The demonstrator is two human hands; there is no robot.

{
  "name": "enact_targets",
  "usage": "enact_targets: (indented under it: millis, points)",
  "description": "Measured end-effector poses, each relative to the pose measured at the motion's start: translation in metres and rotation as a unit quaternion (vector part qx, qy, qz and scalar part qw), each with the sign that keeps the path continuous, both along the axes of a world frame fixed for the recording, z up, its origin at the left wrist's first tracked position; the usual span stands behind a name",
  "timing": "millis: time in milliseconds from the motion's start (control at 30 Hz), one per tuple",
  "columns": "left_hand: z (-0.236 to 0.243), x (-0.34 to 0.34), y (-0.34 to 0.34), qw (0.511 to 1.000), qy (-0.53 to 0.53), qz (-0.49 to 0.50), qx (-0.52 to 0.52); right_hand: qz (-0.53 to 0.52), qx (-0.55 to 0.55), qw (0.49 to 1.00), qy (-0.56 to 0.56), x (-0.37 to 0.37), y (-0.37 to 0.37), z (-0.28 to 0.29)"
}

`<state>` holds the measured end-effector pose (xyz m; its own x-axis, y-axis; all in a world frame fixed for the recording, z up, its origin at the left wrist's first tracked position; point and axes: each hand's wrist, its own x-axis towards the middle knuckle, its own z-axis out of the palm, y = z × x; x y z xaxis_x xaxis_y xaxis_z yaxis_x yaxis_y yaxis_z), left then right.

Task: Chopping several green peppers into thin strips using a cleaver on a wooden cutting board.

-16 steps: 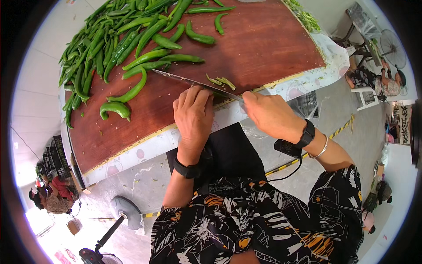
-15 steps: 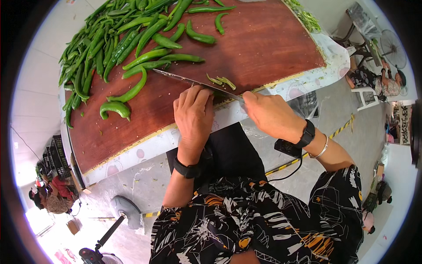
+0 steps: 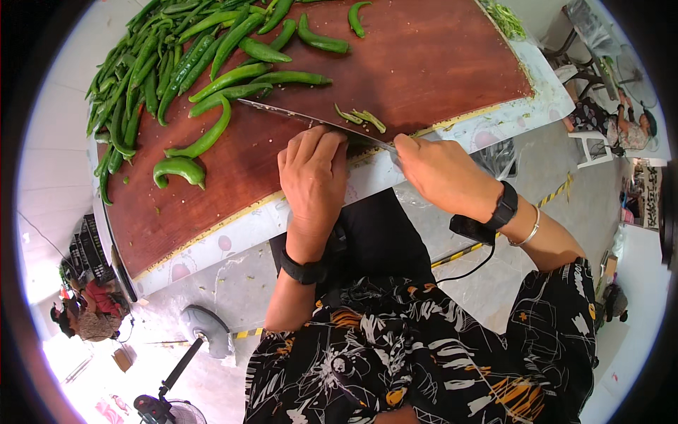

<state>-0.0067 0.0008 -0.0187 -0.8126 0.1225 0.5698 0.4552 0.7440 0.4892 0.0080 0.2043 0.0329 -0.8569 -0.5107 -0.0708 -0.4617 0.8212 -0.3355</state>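
My right hand [image 3: 446,173] is closed round the handle of a kitchen knife [image 3: 300,117], whose long blade points left across the near edge of the red-brown board [image 3: 438,71]. Just on the near side of the blade, my left hand [image 3: 312,169] has its fingers curled down on the board. A bit of green shows between those fingers and the blade; it looks like a green chili pepper, mostly hidden by hand and knife. Beyond the blade lie a few thin cut pepper strips [image 3: 371,120]. Two curved green peppers [image 3: 180,170] rest left of my left hand.
A large heap of green peppers [image 3: 152,67] covers the board's far left. Cut green pieces [image 3: 503,20] lie at its far right edge. A patterned white cover [image 3: 198,263] borders the board. On the floor stands a fan [image 3: 169,410]; other people [image 3: 628,131] sit farther off.
The board and peppers sit slightly higher and shifted in the picture. Both hands keep nearly the same pose, and the knife remains beside my left fingers.
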Motion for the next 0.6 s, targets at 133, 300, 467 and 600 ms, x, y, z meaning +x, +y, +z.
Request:
enact_targets:
  millis: [133,300,467,600]
  points:
    - [0.001,0.001,-0.002,1.0,-0.009,0.0,0.005,0.005,-0.05,0.999,-0.009,-0.005,-0.006,-0.01]
    - [-0.003,0.001,-0.002,1.0,0.004,-0.009,0.007,-0.013,-0.053,0.998,0.014,-0.007,-0.008,-0.015]
    - [-0.005,0.001,-0.002,1.0,0.02,-0.013,0.011,-0.038,-0.108,0.993,0.023,-0.007,-0.003,-0.017]
    - [-0.007,0.001,-0.001,0.999,0.022,-0.016,0.018,-0.031,-0.087,0.995,0.022,-0.001,-0.001,0.0]
